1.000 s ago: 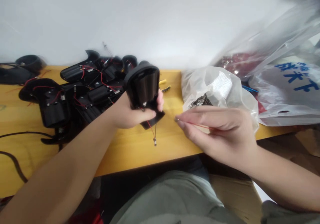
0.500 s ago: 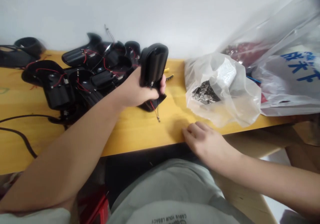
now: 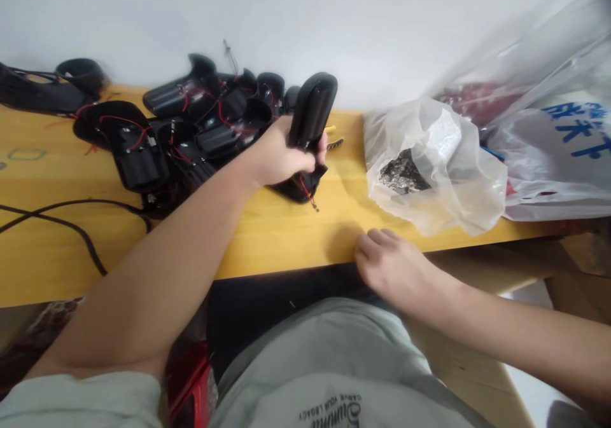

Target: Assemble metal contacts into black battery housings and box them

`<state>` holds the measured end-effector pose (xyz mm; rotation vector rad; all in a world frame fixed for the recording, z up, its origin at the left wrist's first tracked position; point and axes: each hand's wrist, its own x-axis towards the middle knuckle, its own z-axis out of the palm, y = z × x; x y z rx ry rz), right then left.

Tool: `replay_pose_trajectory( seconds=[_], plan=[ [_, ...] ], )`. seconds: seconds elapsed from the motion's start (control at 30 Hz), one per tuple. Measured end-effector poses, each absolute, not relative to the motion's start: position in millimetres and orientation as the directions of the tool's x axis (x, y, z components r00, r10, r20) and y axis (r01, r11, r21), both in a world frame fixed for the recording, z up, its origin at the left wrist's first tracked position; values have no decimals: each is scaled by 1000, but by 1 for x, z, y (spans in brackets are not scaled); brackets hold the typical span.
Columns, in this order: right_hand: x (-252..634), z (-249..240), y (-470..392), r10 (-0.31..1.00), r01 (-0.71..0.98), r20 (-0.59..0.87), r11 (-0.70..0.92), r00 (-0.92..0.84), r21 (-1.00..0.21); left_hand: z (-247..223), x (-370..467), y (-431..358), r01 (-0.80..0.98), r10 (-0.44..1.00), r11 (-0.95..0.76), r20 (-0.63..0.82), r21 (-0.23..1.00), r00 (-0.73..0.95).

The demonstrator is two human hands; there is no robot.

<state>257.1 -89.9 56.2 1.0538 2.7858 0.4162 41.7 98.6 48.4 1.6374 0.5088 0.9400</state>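
Note:
My left hand (image 3: 286,154) is wrapped round a black plastic housing (image 3: 312,110), held tilted upright above the yellow table (image 3: 286,243). A short red wire with a small connector hangs from its lower end. Left of it lies a pile of similar black housings (image 3: 140,167) with red wires. My right hand (image 3: 384,256) rests at the table's front edge with its fingers curled in; whether anything is inside them is hidden. Close beyond it stands an open translucent plastic bag (image 3: 439,205) with crumpled dark, shiny material in it.
A larger plastic bag with blue lettering (image 3: 573,173) stands at the far right. Black cables (image 3: 81,227) cross the table's left side. Behind the held housing lies a yellow-handled tool (image 3: 334,143), partly hidden. A white wall (image 3: 334,27) rises behind the table. Something red (image 3: 191,383) is below.
The camera view has shifted, so the pile, the bags and both hands appear a little further right. My left hand still grips the housing, and my right hand remains at the table edge.

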Motion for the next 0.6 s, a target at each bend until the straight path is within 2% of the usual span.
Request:
replay_pose_trajectory(
  seconds=[0.13,0.37,0.6],
  plan=[
    [263,56,-88,652,622,-30,735,-758,269,48,43,98,-148,741,-284,315,947,593],
    [274,68,-69,592,609,-304,792,-746,48,43,44,100,-137,728,-280,304,950,615],
    [276,69,-62,560,591,-342,806,-754,17,45,41,103,-170,727,-305,345,937,594]
  ],
)
